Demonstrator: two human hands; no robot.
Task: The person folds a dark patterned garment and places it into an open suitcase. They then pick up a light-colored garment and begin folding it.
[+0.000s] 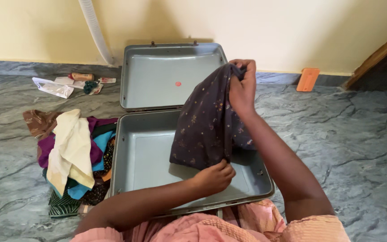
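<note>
At the far left, small clutter (70, 84) – a clear plastic wrapper and bits of packaging – lies on the grey veined stone floor (359, 143) near a white ribbed hose (94, 29). Below it sits a loose pile of clothes (75, 157): soft cream cloth on top, purple, turquoise and brown folds under it. Just beside the pile, the grey hard-shell suitcase (131, 148) lies open, its smooth lid tilted back against the yellow wall. The left hand (213, 177) is closed, pinching the lower edge of a dark cloth (204, 125) – thin, speckled with small pale motifs – held draped over the suitcase tray. The right hand (242, 85) grips its bunched upper end. An orange block (307, 79) leans against the wall.
</note>
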